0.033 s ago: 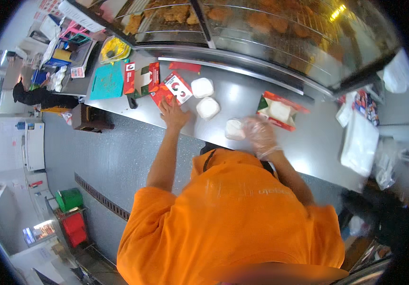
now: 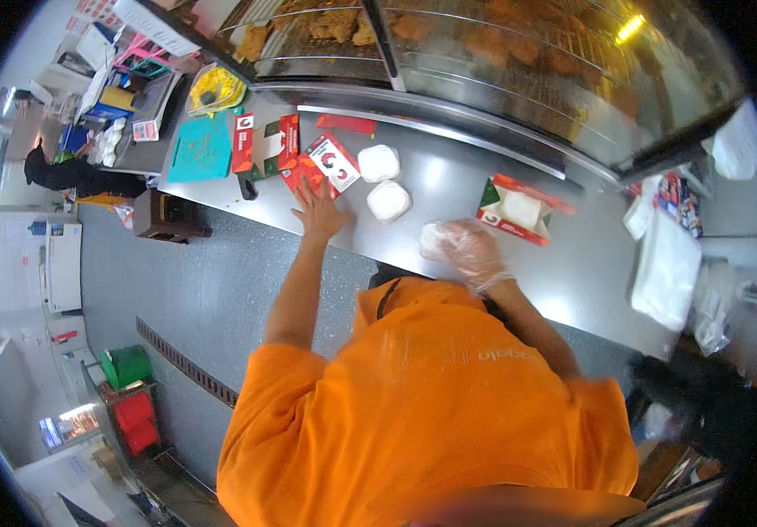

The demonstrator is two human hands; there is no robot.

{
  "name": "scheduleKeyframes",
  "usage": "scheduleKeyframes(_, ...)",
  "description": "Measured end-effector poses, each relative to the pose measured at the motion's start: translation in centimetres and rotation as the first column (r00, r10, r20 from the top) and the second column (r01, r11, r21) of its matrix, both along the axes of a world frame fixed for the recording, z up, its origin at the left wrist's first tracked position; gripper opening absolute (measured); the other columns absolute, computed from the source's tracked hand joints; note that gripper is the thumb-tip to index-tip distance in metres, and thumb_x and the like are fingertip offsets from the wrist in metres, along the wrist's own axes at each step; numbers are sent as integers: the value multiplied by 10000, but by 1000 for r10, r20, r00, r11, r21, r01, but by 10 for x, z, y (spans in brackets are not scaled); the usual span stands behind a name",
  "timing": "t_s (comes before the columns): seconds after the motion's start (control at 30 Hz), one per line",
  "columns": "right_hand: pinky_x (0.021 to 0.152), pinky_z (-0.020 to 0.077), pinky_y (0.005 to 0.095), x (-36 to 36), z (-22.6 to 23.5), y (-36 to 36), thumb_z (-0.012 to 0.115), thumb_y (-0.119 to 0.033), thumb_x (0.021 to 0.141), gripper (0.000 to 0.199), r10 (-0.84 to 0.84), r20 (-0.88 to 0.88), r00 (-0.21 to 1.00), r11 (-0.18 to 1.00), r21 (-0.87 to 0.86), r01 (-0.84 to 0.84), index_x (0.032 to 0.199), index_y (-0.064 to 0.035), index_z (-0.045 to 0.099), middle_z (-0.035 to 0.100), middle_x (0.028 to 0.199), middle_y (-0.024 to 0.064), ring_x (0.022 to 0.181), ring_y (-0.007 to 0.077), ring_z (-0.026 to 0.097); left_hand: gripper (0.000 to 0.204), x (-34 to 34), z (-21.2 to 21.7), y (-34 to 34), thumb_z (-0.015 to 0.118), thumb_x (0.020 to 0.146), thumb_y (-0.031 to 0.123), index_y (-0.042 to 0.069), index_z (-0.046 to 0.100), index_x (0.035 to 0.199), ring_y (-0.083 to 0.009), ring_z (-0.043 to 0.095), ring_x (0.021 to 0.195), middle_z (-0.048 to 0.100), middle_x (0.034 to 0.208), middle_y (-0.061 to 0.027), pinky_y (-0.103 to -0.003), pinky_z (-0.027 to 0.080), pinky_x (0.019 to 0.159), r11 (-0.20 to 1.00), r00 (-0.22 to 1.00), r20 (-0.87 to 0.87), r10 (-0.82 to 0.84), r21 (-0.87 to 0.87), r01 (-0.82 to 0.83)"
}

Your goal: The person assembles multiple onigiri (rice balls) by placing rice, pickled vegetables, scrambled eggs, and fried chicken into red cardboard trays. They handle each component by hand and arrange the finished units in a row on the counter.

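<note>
Left hand: the bare left hand [image 2: 319,211] is lying flat, fingers spread wide, on a flat red-and-white cardboard carton [image 2: 319,169].
Right hand: the clear-gloved right hand [image 2: 473,250] is closing over a white paper-wrapped bundle [image 2: 432,241] near the front edge of the steel counter [image 2: 449,180].
Risk: the bundle is likely sliding off the edge if nudged.
Carton axis: it is running diagonally, pointing away toward the glass case.

Steel counter [image 2: 449,189] running from upper left to right of frame. On it, left to right: teal cutting board [image 2: 200,147], folded red cartons [image 2: 266,143], flat red-and-white box [image 2: 330,163], two white wrapped bundles [image 2: 379,162] at centre, open red box [image 2: 515,209], white paper stack [image 2: 666,268] far right.
</note>
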State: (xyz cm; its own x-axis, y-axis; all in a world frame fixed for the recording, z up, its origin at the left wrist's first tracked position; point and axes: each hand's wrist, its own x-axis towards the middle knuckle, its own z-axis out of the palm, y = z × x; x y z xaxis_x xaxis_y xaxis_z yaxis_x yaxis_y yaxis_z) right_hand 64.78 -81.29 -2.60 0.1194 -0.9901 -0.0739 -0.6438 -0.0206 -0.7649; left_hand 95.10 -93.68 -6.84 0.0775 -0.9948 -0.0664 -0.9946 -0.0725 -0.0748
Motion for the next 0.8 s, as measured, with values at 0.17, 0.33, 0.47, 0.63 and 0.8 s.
scheduleKeyframes(0.17,927,491,406,41,-21,-33,642,-286,895,305,53,43,998,993,-110,-48,1109,-70,664,666,1111,141,1029,328,626,898,62,-20,-41,650,814,440,88,223,1522,-481,636,1016,555,1267,-311,-520,543,863,917,947,-63,-314,239,320)
scheduleKeyframes(0.33,873,519,379,76,-21,-67,685,-245,868,334,-41,215,976,995,97,21,1131,-41,652,696,1036,157,952,293,673,810,69,-22,-56,569,853,332,-54,238,1483,-413,698,847,684,981,-257,-512,569,755,730,836,-92,-541,443,520)
scheduleKeyframes(0.47,876,517,369,145,-26,-108,732,-280,837,392,-76,167,983,983,177,45,1137,-42,649,694,1048,162,961,278,669,694,72,-8,-61,518,884,213,-71,266,1464,-404,704,819,711,926,-207,-521,563,738,709,794,-30,-607,431,558)
scheduleKeyframes(0.63,918,494,380,237,-40,-139,764,-311,823,579,-317,242,917,920,315,234,1309,-72,559,643,1210,177,1062,281,633,295,137,27,-103,542,908,220,16,643,1096,-381,701,838,696,911,-230,-499,552,751,841,834,-265,-484,121,527)
scheduleKeyframes(0.8,1067,401,351,322,-32,-175,739,-286,884,803,-358,658,663,921,132,367,1516,-69,293,418,1463,179,1293,217,452,201,207,56,-132,589,973,203,36,682,1034,-132,560,719,650,797,-30,-288,443,665,848,257,-958,128,240,472)
